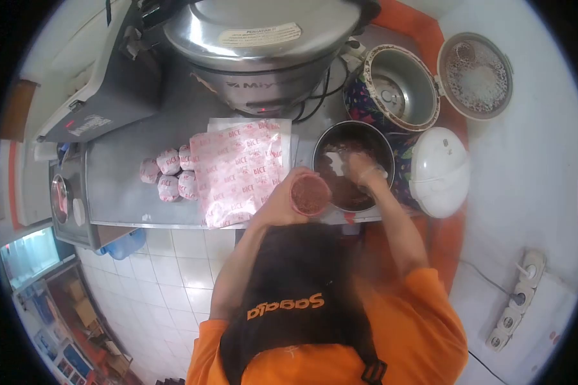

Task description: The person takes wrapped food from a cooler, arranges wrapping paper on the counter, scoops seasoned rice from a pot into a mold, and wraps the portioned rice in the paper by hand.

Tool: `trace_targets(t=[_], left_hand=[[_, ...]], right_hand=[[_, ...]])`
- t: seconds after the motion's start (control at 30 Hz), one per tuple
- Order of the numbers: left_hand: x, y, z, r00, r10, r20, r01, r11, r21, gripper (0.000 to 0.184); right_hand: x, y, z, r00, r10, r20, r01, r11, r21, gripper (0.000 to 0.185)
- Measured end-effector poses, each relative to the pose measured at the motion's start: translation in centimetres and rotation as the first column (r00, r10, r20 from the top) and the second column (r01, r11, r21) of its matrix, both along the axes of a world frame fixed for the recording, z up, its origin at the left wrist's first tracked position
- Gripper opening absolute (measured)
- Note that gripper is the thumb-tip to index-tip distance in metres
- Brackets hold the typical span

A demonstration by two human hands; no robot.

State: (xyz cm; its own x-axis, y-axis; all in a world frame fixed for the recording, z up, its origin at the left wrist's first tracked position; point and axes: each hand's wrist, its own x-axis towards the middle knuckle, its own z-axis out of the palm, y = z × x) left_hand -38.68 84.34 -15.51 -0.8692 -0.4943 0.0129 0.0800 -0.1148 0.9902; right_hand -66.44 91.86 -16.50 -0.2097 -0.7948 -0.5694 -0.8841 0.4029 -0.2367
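My left hand is wrapped round a reddish cup with brown-red food inside, just left of a round metal pot. Inside the pot my right hand is closed over a white utensil, whose flat part lies on the dark brown food. The fingertips of my right hand are partly hidden. Left of the cup, a stack of printed wrapping paper lies on the metal table, with several wrapped bundles beside it.
A large steel rice cooker stands at the back. Right of it are an open flowered pot, its lid and a white-lidded container. A grey box is at the left. The table's front edge runs before me.
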Motion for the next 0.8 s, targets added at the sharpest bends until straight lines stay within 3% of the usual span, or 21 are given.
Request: trace_targets(t=[0.1,0.13,0.23,0.33,0.43,0.53,0.63,0.67,0.73,0.8], left_hand=[[0.6,0.1,0.3,0.999,0.007,0.053,-0.008,1.0,0.027,0.091],[0.7,0.0,0.1,0.998,0.004,0.055,-0.006,1.0,0.025,0.095],[0.9,0.1,-0.4,0.997,-0.004,0.071,0.003,1.0,0.021,0.104],[0.6,-0.2,0.5,0.994,-0.003,0.106,0.008,0.999,-0.051,0.106],[-0.1,-1.1,3.1,0.988,0.018,0.155,0.005,0.989,-0.149,0.109],[-1.8,-2.3,5.6,0.979,-0.01,0.201,0.044,0.985,-0.166,0.11],[-5.1,-1.8,6.2,0.975,-0.02,0.222,0.068,0.975,-0.213,0.111],[-6.6,-1.2,5.8,0.98,0.002,0.197,0.04,0.977,-0.212,0.111],[-8.8,-0.5,5.0,0.983,0.071,0.169,-0.017,0.953,-0.302,0.106],[-10.6,0.2,4.3,0.971,0.068,0.227,-0.014,0.973,-0.232,0.101]], right_hand=[[2.2,0.0,1.1,0.979,-0.128,0.157,0.13,0.991,-0.005,0.04],[2.3,0.7,-0.4,0.966,-0.038,0.255,0.097,0.97,-0.221,0.048],[1.6,1.7,0.2,0.9,-0.066,0.432,0.144,0.978,-0.15,0.054],[0.7,2.7,0.1,0.895,-0.05,0.444,0.137,0.976,-0.167,0.055],[0.0,3.5,2.7,0.886,-0.143,0.442,0.239,0.956,-0.169,0.056],[-0.3,5.2,5.7,0.806,-0.224,0.548,0.453,0.829,-0.328,0.053],[1.6,5.2,13.2,0.83,-0.421,0.366,0.527,0.808,-0.265,0.049],[2.7,5.4,15.0,0.929,-0.322,0.18,0.369,0.834,-0.411,0.054],[4.8,5.8,14.6,0.973,-0.227,0.039,0.222,0.88,-0.419,0.062],[6.8,7.3,12.3,0.985,-0.102,-0.139,0.027,0.889,-0.458,0.072]])
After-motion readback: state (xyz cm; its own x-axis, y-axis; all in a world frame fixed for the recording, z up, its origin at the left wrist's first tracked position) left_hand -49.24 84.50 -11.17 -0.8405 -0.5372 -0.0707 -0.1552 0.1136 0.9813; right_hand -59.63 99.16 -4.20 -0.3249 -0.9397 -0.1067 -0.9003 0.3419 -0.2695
